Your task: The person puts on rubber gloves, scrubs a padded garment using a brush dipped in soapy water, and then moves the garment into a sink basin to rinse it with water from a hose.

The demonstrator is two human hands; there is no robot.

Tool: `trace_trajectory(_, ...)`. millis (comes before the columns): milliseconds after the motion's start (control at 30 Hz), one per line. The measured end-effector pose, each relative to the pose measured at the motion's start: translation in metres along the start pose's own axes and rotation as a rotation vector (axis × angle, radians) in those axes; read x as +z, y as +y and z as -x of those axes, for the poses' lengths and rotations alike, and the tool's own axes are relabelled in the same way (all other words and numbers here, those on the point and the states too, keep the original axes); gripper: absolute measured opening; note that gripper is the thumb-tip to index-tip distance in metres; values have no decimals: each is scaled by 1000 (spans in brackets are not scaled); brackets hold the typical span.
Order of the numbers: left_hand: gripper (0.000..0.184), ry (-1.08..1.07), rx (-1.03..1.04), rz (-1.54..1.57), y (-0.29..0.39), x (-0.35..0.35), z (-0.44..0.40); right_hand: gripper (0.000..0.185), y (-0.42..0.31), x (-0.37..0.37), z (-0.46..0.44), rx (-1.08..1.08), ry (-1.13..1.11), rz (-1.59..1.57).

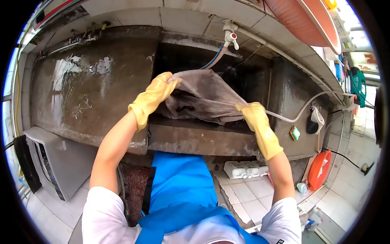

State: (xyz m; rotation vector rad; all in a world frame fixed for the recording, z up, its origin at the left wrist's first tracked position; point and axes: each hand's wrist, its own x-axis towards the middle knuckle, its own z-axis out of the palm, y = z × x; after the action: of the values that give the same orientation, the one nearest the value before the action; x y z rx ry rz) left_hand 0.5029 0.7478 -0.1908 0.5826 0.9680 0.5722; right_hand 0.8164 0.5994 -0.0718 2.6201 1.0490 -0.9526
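Observation:
A wet, greyish-brown cloth (207,91) with dark stains is stretched between my two hands over a dark sink basin (252,81). My left hand (156,95), in a yellow rubber glove, grips its upper left corner. Lower on the right, my right hand (258,122), gloved the same way, is closed on the cloth's other edge. Folds sag along the near side of the cloth, close to the basin's front ledge (199,140). Behind it, a hose with a blue stripe (215,57) runs down from a white tap (230,36); its lower end is hidden by the cloth.
A wet concrete counter (89,101) lies to the left, with a grey appliance (59,158) below it. On the right ledge are a green-and-white sponge (295,133) and a pale hose (290,119). An orange basin (319,171) leans lower right; a large pink tub (302,20) stands above.

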Motion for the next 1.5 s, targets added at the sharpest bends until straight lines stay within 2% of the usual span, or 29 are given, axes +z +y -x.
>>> trace_trajectory(33,23,-12,194,-418,15,4,18,55,4,-13,11,-17,11,-33)
trace_trajectory(67,22,-34,288,-609,35,11,37,55,6,-26,21,-31,20,-66)
trace_trajectory(133,15,53,143,-482,75,26,65,48,9,-50,30,121,103,84)
trace_trajectory(167,16,53,161,-483,85,21,71,41,38,-56,36,-90,227,139)
trace_trajectory(233,19,78,252,-588,99,15,82,23,28,-82,59,-45,416,140)
trace_trajectory(267,20,39,310,-619,102,3,84,13,-2,-101,78,222,465,93)
trace_trajectory(300,41,31,240,-836,106,-6,84,8,11,-103,85,47,481,-262)
trace_trajectory(333,41,29,237,-838,109,0,88,10,19,-105,86,-185,536,-387)
trace_trajectory(367,49,89,105,-1100,113,13,93,12,26,-107,87,-427,551,-505)
trace_trajectory(400,57,153,-36,-1360,115,22,94,14,26,-107,84,-722,609,-385)
trace_trajectory(433,75,25,-112,-1400,108,23,87,15,18,-103,78,-822,557,-456)
trace_trajectory(467,86,-70,-81,-1412,88,14,78,12,4,-97,71,-896,526,-481)
trace_trajectory(500,89,-75,-159,-1541,67,8,59,10,-10,-90,64,-969,490,-505)
trace_trajectory(533,86,-103,-178,-1634,40,-3,36,9,-22,-86,62,-674,231,-760)
trace_trajectory(600,81,-244,-192,-1947,-38,-54,-31,11,-33,-71,30,-562,26,-677)
trace_trajectory(667,77,-666,-74,-2558,-149,-131,-109,26,-23,-43,-32,-524,-147,-453)
trace_trajectory(700,79,-355,-279,-2296,-108,-73,-72,36,-18,-29,-63,-517,-231,-334)
trace_trajectory(733,82,-37,-372,-2005,-61,-7,-30,48,-18,-8,-91,-388,-295,-325)
trace_trajectory(800,92,87,-216,-1715,-83,-4,-35,59,-33,9,-106,-294,-320,47)
trace_trajectory(833,91,60,-204,-1686,-99,-8,-43,62,-17,37,-115,-372,-77,45)
trace_trajectory(933,106,63,-272,-1747,-124,-9,-57,68,-11,94,-159,-158,-56,233)
trace_trajectory(967,106,64,-271,-1745,-127,-7,-62,82,-11,114,-154,-242,154,209)
trace_trajectory(1000,113,63,-279,-1697,-129,-7,-69,100,-16,124,-161,-188,-26,182)
trace_trajectory(1033,120,60,-284,-1647,-130,-5,-79,102,-28,132,-159,-208,-63,249)
trace_trajectory(1167,119,77,-405,-1695,-123,3,-120,113,-60,167,-166,-216,-230,400)
trace_trajectory(1233,114,112,-599,-1714,-125,-6,-136,116,-36,226,-186,-262,-146,419)
trace_trajectory(1267,114,123,-600,-1707,-132,-15,-148,120,-33,247,-200,-309,-58,434)
trace_trajectory(1333,96,182,-623,-1779,-156,-36,-165,116,-42,265,-215,-302,-102,472)
trace_trajectory(1500,73,215,-626,-1752,-192,-65,-197,99,-56,293,-246,-224,-230,595)
